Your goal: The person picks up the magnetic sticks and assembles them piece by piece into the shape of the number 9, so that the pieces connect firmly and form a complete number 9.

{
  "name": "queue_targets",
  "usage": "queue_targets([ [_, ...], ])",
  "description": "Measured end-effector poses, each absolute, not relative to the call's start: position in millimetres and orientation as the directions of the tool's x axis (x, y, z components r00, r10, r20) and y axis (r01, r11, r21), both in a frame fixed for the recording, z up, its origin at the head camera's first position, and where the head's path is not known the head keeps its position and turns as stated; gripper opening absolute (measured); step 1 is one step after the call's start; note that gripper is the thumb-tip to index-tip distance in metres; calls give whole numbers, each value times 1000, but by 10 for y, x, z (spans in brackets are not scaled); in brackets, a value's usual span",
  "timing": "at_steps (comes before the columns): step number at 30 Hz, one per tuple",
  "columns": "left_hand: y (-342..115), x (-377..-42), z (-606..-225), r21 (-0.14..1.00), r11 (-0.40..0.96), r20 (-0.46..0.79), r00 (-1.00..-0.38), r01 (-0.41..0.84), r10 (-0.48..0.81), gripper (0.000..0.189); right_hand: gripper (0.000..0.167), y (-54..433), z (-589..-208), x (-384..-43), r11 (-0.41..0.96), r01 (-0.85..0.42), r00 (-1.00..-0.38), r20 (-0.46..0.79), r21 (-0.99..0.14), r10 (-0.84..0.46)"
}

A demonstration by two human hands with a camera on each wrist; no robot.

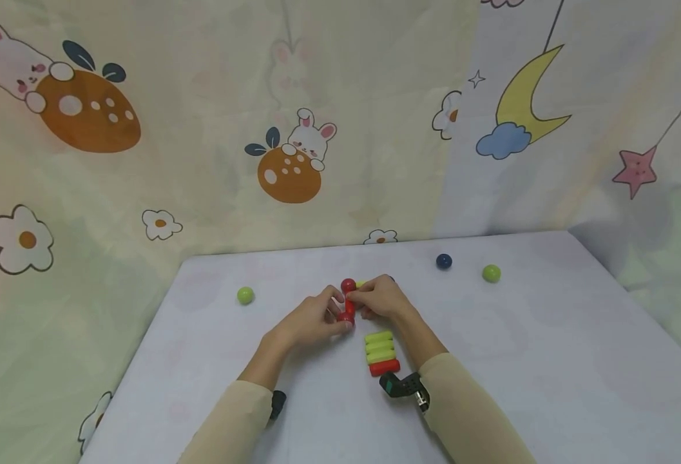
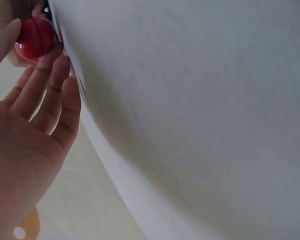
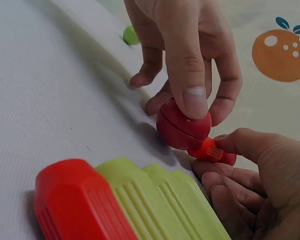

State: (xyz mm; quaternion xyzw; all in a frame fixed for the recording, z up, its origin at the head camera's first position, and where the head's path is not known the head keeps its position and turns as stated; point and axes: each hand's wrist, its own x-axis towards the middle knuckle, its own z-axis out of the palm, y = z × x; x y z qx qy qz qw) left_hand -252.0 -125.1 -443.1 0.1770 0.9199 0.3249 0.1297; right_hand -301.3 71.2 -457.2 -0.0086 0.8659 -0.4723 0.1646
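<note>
Close to the middle of the table, a red rod (image 1: 349, 306) lies between two red balls, a near one (image 3: 177, 127) and a far one (image 1: 348, 285). The left hand (image 1: 312, 319) holds the near ball between thumb and fingers; in the left wrist view this red ball (image 2: 36, 38) shows a dark groove. From the other side, the right hand (image 1: 383, 298) pinches the red rod with thumb and fingers. Beyond the right hand, a yellow-green rod (image 1: 360, 283) is partly hidden. Whether it touches the far ball I cannot tell.
Nearer the person, several yellow-green rods (image 1: 380, 347) lie side by side with another red rod (image 1: 384, 367). Green balls sit at the left (image 1: 245, 295) and right (image 1: 491, 273). A dark blue ball (image 1: 444, 261) lies near the table's (image 1: 549, 348) back edge; another dark thing peeks past the right hand.
</note>
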Motion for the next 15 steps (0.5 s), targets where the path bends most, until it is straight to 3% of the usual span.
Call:
queue_targets([
  [15, -1215, -2545, -4465, 674, 700, -127, -897, 235, 424, 57, 32, 714, -4565, -2980, 519, 148, -947, -272, -842, -171],
])
